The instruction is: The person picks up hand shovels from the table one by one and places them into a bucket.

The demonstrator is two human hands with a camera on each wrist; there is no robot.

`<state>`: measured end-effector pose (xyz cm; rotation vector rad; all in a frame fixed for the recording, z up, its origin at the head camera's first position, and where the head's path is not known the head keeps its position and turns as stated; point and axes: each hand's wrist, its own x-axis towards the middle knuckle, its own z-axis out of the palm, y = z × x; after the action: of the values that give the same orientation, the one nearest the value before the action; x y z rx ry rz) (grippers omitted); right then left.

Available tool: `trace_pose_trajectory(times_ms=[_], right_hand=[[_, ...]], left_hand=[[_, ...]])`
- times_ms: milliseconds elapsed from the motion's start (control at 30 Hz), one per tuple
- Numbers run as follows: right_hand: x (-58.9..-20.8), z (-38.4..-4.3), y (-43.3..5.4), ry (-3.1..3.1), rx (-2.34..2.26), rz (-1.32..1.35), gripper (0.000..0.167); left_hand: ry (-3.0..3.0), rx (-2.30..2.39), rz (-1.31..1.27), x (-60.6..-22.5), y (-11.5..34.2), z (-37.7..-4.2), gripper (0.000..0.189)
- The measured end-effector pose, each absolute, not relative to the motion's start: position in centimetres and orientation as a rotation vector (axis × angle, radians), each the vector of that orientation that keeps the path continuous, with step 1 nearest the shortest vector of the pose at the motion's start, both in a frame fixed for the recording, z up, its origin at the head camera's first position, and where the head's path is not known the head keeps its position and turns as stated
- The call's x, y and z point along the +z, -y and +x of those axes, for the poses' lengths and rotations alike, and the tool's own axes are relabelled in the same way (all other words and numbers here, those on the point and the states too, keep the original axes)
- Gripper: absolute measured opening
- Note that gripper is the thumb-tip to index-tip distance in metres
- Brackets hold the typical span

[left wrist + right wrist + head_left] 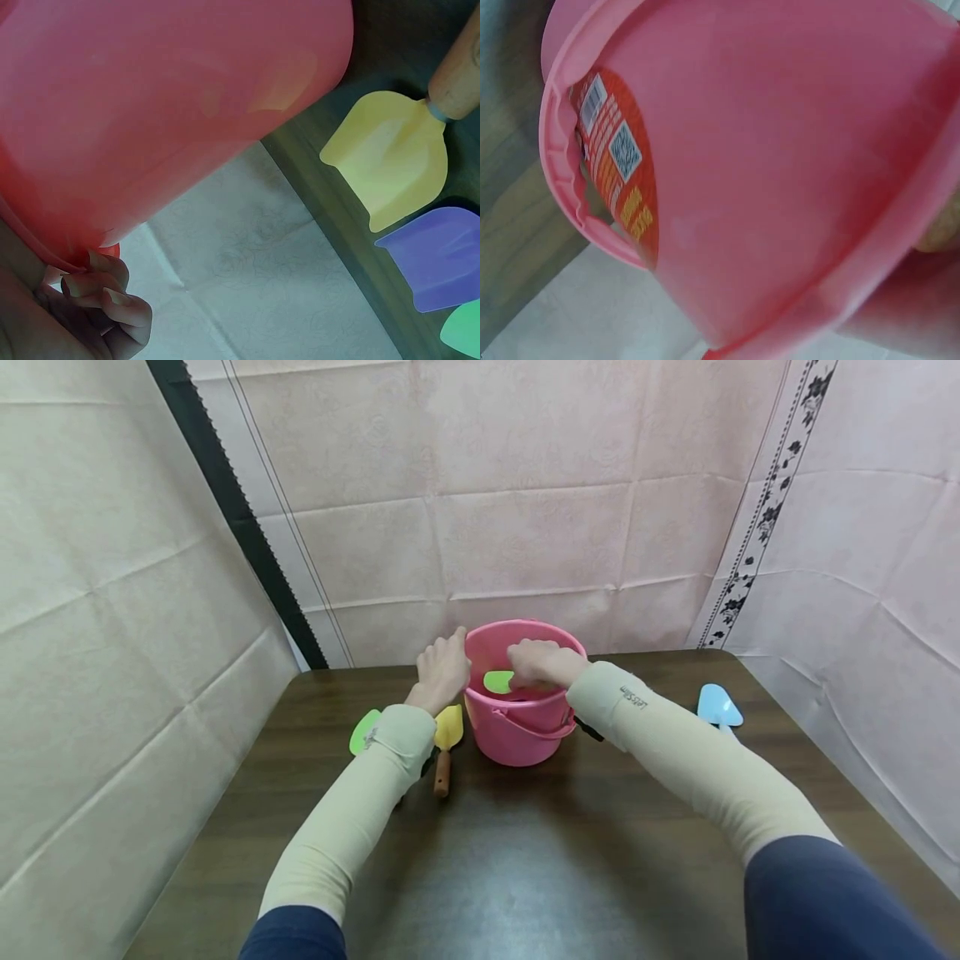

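Note:
A pink bucket [517, 735] stands near the back edge of the table, its handle [536, 727] hanging down at the front. My left hand [442, 668] grips the bucket's rim on the left side; the left wrist view shows its fingers [112, 296] curled at the rim. Over the mouth of the bucket, my right hand [542, 662] is curled around a small shovel whose green blade [498, 682] sticks out to the left, inside the rim. The rest of that shovel is hidden by the hand and bucket. A red label [622, 165] shows on the bucket's side.
Left of the bucket lies a yellow shovel [448, 728] with a wooden handle. Beside it are a purple shovel [435, 259] and another green shovel [363, 732], partly behind the left arm. A light blue shovel [718, 705] lies at the right. Cloth-covered walls [525, 527] enclose the table.

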<state>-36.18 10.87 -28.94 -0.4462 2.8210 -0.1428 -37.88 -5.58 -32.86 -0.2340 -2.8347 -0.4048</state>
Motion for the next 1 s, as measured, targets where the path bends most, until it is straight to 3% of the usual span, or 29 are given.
trace_pose_trajectory(times_ms=[467,1000], right_hand=[[-30.3,-36.3,-9.6,-2.696,-0.213,-0.318,0.023],[-31.4,-35.9,-9.6,-2.723,-0.258,-0.318,0.016]], left_hand=[[2.835,-0.412,-0.242,-33.1,5.6,-37.7,0.039],[2.842,-0.431,-0.232,-33.0,5.5,-37.8,0.042]])
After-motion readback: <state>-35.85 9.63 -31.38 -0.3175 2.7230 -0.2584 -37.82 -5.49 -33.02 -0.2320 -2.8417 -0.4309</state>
